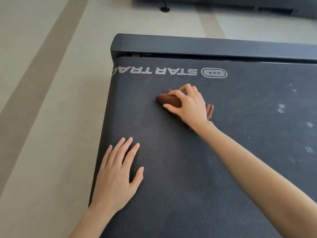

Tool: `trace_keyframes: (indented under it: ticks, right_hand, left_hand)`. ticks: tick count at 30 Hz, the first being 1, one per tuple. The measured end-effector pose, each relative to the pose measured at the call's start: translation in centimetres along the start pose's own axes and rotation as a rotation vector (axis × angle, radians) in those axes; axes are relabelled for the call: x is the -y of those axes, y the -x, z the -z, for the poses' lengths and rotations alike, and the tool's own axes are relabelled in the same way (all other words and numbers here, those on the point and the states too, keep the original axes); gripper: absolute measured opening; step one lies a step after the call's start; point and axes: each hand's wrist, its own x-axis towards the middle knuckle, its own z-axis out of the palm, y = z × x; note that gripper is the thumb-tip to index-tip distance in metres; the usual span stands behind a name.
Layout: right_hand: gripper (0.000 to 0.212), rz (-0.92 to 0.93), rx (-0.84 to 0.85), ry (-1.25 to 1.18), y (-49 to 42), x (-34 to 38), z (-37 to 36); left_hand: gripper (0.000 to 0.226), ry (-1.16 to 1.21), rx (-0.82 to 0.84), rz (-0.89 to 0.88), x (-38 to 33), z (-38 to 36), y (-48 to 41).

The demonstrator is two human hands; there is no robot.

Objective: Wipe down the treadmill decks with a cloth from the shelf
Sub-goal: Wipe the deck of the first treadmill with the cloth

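Note:
A dark grey treadmill deck [188, 169] fills most of the view, with white "STAR TRAC" lettering near its far end. My right hand [188, 105] grips a bunched reddish-brown cloth [167, 100] and holds it down on the belt just below the lettering. My left hand [116, 176] lies flat with spread fingers on the belt near its left edge. Pale dusty smudges [281, 108] mark the belt at the right.
The deck's dark end cap [205, 45] runs across the far end. Beige striped floor [48, 100] lies to the left and beyond. Another machine's dark base [240, 6] and a black foot [165, 9] stand at the top.

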Motion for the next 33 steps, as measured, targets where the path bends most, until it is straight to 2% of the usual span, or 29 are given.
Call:
trace_keyframes:
  ticks: [2,5,8,12,15,18,26,30,33]
  right_hand:
    - [0.042,-0.064,0.007,0.01,-1.9,-0.1,-0.6]
    - [0.043,-0.045,0.007,0.023,-0.7,1.0,0.1]
    - [0.043,0.065,0.032,-0.068,4.1,2.9,2.1]
    - [0.041,0.308,0.104,-0.168,12.9,5.4,4.8]
    - [0.039,0.39,0.126,-0.136,13.3,5.3,4.7]
    - [0.038,0.371,0.094,-0.097,8.7,5.4,2.7]
    - [0.044,0.13,0.06,-0.023,-5.8,5.1,-3.5]
    - [0.044,0.135,0.004,0.002,-4.8,5.9,-3.2]
    - [0.045,0.185,0.063,-0.022,-1.5,7.5,-1.3]
  left_hand:
    - [0.058,-0.003,0.0,0.009,-0.2,0.2,0.0]
    - [0.058,-0.002,-0.001,0.021,-0.2,0.4,0.0]
    - [0.06,-0.006,0.016,-0.003,0.6,0.4,0.6]
    - [0.063,-0.017,0.045,-0.046,1.7,0.6,1.6]
    - [0.062,0.034,0.018,-0.048,1.6,0.4,1.5]
    - [0.062,0.088,-0.006,-0.056,1.6,0.0,1.4]
    - [0.061,0.145,-0.033,-0.036,1.9,-0.1,1.3]
    - [0.06,0.149,-0.037,-0.012,1.9,0.2,1.4]
    - [0.061,0.109,-0.032,0.011,1.7,0.6,1.7]
